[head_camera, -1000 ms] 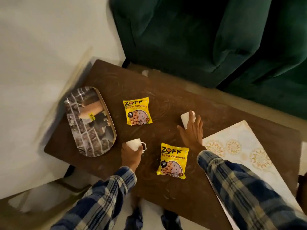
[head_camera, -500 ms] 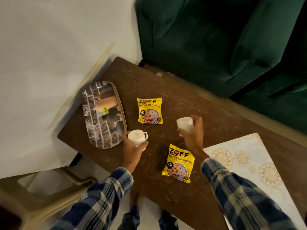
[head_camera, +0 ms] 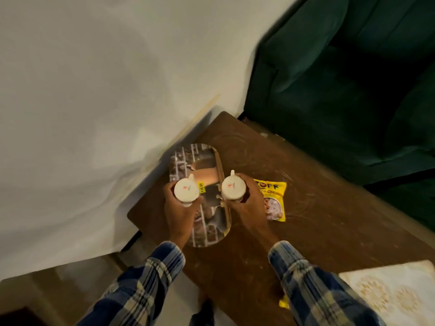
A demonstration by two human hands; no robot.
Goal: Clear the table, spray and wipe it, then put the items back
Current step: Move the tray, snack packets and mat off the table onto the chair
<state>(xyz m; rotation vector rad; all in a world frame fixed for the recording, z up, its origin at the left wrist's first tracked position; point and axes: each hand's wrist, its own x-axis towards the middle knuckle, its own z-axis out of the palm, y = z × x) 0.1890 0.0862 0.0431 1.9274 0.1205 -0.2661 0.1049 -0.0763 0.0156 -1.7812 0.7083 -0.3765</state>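
The left hand (head_camera: 182, 214) grips the left cup (head_camera: 186, 192), the right hand (head_camera: 248, 204) the right cup (head_camera: 232, 188), both over the tray (head_camera: 207, 229) at the bench's (head_camera: 317, 227) end.

The brown wooden counter (head_camera: 317, 220) has pale rings and scratches all over its top. A long tray (head_camera: 208, 236) with round ends and a brick wall picture lies flat along the left edge, close to the far left corner, and it has a small yellow sticker (head_camera: 200, 187) on it. A yellow packet (head_camera: 274, 198) lies flat just to the right of the tray, the corner of another yellow packet (head_camera: 283, 303) peeks out nearer the front edge, and a white mat (head_camera: 388, 292) with gold flowers covers the near right part.
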